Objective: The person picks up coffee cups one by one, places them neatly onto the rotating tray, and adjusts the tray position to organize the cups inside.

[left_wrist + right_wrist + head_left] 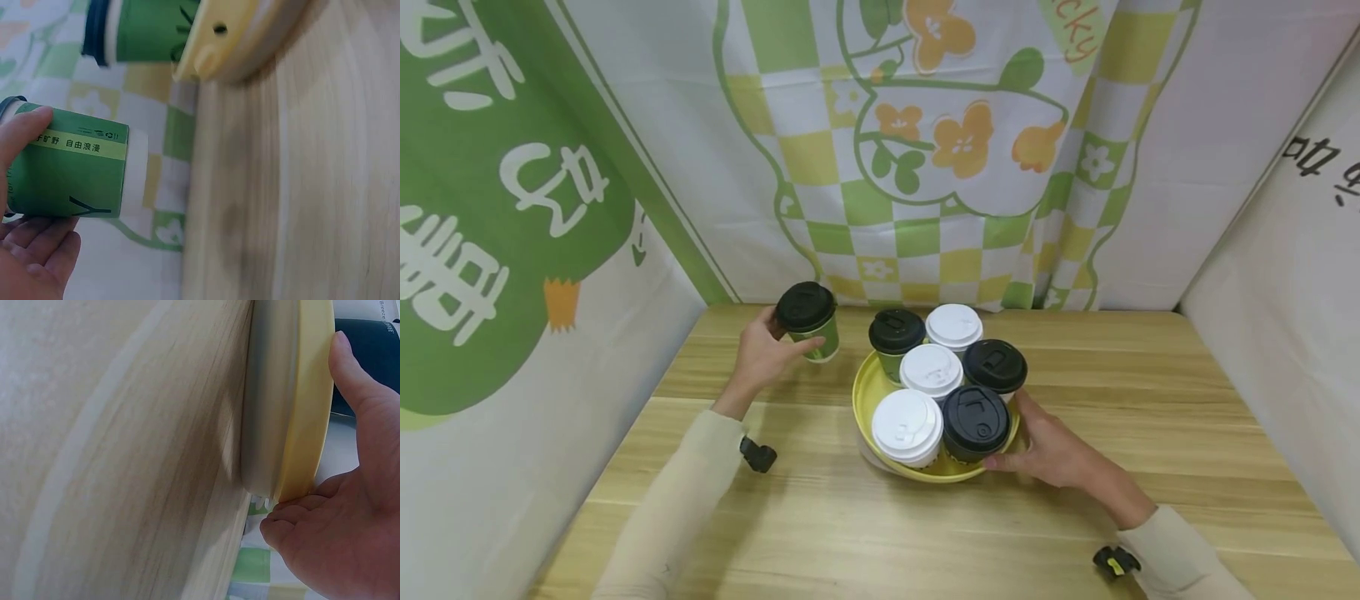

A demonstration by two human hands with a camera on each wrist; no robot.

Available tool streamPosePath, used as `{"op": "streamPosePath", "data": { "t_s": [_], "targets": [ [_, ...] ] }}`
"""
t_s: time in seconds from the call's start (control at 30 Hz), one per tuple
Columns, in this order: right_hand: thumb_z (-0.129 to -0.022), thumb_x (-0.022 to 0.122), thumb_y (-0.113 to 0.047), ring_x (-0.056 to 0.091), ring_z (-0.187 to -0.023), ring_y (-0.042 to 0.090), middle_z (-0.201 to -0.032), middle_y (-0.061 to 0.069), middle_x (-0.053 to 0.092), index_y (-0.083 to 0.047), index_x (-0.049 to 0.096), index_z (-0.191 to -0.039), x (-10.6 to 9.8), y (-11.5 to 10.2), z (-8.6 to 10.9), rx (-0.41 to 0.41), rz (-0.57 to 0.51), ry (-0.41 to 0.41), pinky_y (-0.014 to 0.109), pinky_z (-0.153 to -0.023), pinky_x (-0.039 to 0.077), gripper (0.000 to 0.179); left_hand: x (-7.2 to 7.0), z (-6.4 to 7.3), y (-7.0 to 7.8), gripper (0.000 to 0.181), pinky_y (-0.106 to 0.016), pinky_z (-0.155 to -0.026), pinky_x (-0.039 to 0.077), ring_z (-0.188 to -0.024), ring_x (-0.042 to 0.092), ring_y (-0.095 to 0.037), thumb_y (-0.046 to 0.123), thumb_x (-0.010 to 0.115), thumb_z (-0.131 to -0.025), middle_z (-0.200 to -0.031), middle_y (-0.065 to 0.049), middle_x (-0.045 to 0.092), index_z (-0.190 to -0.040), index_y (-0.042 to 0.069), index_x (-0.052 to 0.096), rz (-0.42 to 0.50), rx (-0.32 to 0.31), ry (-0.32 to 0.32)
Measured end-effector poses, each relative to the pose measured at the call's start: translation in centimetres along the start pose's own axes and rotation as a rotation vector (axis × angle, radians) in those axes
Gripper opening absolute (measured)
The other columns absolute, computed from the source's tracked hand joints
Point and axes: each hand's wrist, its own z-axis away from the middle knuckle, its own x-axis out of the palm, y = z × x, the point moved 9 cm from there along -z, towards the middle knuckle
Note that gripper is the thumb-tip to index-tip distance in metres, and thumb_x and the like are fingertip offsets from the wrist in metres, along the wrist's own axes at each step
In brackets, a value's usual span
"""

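My left hand (765, 350) grips a green paper cup (75, 165) with a black lid, thumb on one side and fingers on the other. In the left wrist view the cup's white base hangs a little off the tabletop. To its right stands a round yellow tray (867, 400) holding several lidded paper cups, such as one with a white lid (907, 423) and another with a black lid (976, 419). My right hand (1048, 446) holds the tray's right side, thumb at the rim by a dark cup (369, 356) and fingers against the edge.
The wooden table (820, 533) meets a patterned curtain (917, 242) at the back. A green and white printed cloth (512, 208) hangs on the left, and a white one (1285, 275) on the right. The tray sits on a paler base.
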Motion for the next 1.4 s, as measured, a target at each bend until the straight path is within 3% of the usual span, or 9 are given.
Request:
{"op": "streamPosePath", "data": {
  "t_s": [0.13,0.27,0.4,0.5,0.6,0.77,0.83,1.03,1.4],
  "targets": [
    [-0.078,0.093,-0.048,0.031,-0.153,0.057,-0.168,0.038,0.023,-0.017,-0.004,-0.171,0.0,-0.1,0.0,-0.009,-0.006,0.000,0.075,-0.122,0.028,0.139,0.1,1.3,1.8,0.075,-0.046,-0.115,0.053,-0.129,0.068,-0.033,0.022,0.093,-0.082,-0.136,-0.018,0.069,-0.146,0.003,0.057,0.014,0.031,-0.019],
    [-0.077,0.094,-0.048,0.031,-0.153,0.057,-0.168,0.039,0.022,-0.016,-0.004,-0.171,-0.1,-0.1,0.0,-0.009,-0.012,0.002,0.076,-0.121,0.028,0.140,0.4,2.6,3.5,0.073,-0.035,-0.110,0.057,-0.124,0.070,-0.029,0.020,0.094,-0.081,-0.132,-0.016,0.071,-0.143,0.004,0.058,0.037,0.046,-0.041],
    [-0.078,0.093,-0.049,0.031,-0.153,0.057,-0.168,0.039,0.022,-0.017,-0.004,-0.171,0.0,0.0,0.0,-0.012,-0.015,0.005,0.075,-0.122,0.028,0.139,0.7,3.9,4.7,0.073,-0.021,-0.103,0.057,-0.118,0.072,-0.017,0.017,0.094,-0.080,-0.130,-0.015,0.072,-0.143,0.006,0.059,0.062,0.045,-0.061],
    [-0.078,0.093,-0.048,0.031,-0.153,0.056,-0.168,0.038,0.023,-0.017,-0.003,-0.172,0.0,-0.1,0.0,-0.021,-0.021,0.006,0.075,-0.122,0.027,0.138,1.0,4.7,5.1,0.074,-0.017,-0.101,0.057,-0.114,0.072,-0.007,0.015,0.094,-0.080,-0.130,-0.016,0.073,-0.144,0.006,0.058,0.089,0.046,-0.075],
    [-0.077,0.094,-0.048,0.029,-0.154,0.057,-0.168,0.038,0.023,-0.016,-0.003,-0.171,0.0,-0.2,0.0,-0.026,-0.025,0.006,0.076,-0.122,0.026,0.139,1.5,5.4,5.4,0.074,-0.019,-0.103,0.057,-0.116,0.072,-0.011,0.013,0.093,-0.081,-0.131,-0.017,0.073,-0.145,0.006,0.058,0.107,0.046,-0.092],
    [-0.078,0.093,-0.049,0.028,-0.154,0.057,-0.169,0.038,0.021,-0.015,-0.004,-0.171,0.0,-0.2,0.0,-0.019,-0.028,0.000,0.076,-0.122,0.025,0.139,2.7,6.1,5.3,0.075,-0.038,-0.111,0.056,-0.124,0.071,-0.030,0.013,0.093,-0.081,-0.133,-0.018,0.072,-0.146,0.005,0.056,0.117,0.025,-0.128],
    [-0.078,0.093,-0.049,0.027,-0.155,0.057,-0.169,0.038,0.020,-0.015,-0.004,-0.171,0.0,-0.2,0.1,-0.017,-0.030,-0.001,0.076,-0.122,0.025,0.139,3.1,6.3,5.1,0.076,-0.043,-0.113,0.054,-0.124,0.071,-0.029,0.013,0.093,-0.080,-0.132,-0.018,0.072,-0.146,0.005,0.056,0.122,0.021,-0.135],
    [-0.078,0.093,-0.048,0.027,-0.154,0.057,-0.169,0.038,0.020,-0.015,-0.004,-0.171,0.0,-0.2,0.1,-0.017,-0.022,0.001,0.076,-0.122,0.026,0.138,4.5,6.5,4.7,0.074,-0.041,-0.111,0.056,-0.115,0.072,-0.019,0.011,0.094,-0.079,-0.127,-0.016,0.073,-0.144,0.006,0.058,0.145,0.024,-0.149],
    [-0.079,0.092,-0.049,0.028,-0.154,0.056,-0.169,0.038,0.021,-0.014,-0.004,-0.171,0.1,-0.2,0.0,-0.024,-0.011,0.007,0.074,-0.123,0.026,0.138,6.7,6.6,4.4,0.076,-0.046,-0.110,0.057,-0.119,0.070,-0.028,0.013,0.093,-0.080,-0.131,-0.017,0.072,-0.146,0.006,0.057,0.166,0.034,-0.173]
  ]
}}
